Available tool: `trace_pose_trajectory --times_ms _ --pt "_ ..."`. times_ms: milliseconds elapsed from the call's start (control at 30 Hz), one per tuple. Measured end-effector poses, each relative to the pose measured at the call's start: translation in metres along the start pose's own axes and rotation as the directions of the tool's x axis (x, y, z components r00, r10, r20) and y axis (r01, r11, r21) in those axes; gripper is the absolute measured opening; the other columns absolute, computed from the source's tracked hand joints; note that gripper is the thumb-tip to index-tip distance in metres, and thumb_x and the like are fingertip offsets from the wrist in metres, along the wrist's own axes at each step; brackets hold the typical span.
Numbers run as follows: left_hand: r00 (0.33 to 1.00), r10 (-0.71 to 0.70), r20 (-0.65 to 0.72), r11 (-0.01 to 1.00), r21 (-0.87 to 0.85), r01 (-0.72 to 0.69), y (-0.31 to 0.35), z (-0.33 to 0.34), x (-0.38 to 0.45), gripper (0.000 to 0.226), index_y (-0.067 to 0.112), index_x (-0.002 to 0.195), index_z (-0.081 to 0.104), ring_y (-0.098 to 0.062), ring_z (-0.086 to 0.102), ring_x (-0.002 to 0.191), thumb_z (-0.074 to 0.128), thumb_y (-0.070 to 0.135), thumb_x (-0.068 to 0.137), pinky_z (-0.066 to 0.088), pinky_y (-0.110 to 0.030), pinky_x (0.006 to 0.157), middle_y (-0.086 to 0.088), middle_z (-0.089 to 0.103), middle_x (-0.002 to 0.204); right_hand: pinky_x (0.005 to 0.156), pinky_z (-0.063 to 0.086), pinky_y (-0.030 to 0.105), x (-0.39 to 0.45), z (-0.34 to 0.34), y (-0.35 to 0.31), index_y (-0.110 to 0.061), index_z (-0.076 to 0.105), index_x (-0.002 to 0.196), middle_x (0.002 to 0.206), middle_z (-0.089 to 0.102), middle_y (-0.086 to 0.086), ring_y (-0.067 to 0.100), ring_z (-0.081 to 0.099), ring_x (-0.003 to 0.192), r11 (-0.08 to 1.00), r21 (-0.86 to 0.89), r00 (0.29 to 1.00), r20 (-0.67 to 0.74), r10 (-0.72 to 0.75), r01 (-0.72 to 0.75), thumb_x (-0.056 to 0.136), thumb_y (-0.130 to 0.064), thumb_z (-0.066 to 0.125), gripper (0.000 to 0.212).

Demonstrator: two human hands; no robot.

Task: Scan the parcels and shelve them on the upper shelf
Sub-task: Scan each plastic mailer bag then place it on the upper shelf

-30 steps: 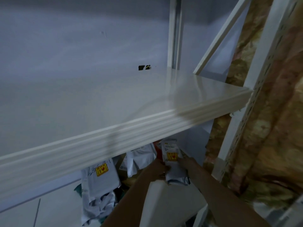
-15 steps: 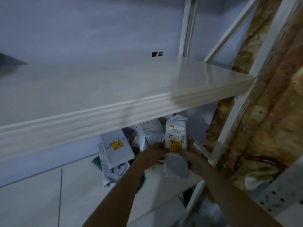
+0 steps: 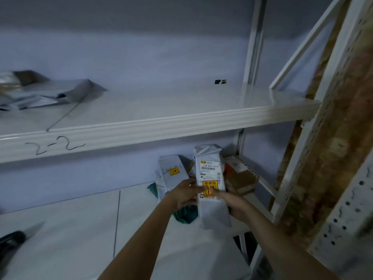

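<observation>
A tall grey parcel with a white barcode label and a yellow-red sticker stands upright over the lower shelf. My left hand grips its left side and my right hand grips its right side. The upper shelf, marked "2-2" on its front edge, runs across above the parcel. Grey parcels lie flat on the upper shelf at the far left.
Behind the held parcel, a second grey parcel, a brown carton and a green bag rest on the lower shelf. White perforated uprights stand at the right. A dark object lies at the lower left.
The held parcel has risen and come forward from under the upper shelf, both hands still on it. The view has drawn back and now shows parcels at the upper shelf's left.
</observation>
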State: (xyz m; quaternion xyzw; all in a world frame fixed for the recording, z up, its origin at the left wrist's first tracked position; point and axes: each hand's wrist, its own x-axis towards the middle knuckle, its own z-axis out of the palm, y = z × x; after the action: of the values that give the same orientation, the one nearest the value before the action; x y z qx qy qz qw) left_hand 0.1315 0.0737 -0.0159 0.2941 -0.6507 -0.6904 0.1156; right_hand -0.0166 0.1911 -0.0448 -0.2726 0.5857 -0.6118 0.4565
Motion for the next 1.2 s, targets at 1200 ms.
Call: trace_pose_trajectory --times_ms 1200 --pt "0.834 0.051 -0.55 0.979 -0.137 -0.15 -0.104 -0.247 -0.366 0.03 0.016 0.118 0.062 -0.024 0.072 0.099 0.07 0.025 0.09 0.059 -0.045 0.088 -0.004 0.075 0.108 0.097 0.057 0.047 -0.13 0.416 0.082 -0.021 0.067 0.123 0.109 0.078 0.0 0.024 0.074 0.103 0.989 -0.148 0.935 0.352 0.037 0.017 0.088 -0.025 0.078 0.037"
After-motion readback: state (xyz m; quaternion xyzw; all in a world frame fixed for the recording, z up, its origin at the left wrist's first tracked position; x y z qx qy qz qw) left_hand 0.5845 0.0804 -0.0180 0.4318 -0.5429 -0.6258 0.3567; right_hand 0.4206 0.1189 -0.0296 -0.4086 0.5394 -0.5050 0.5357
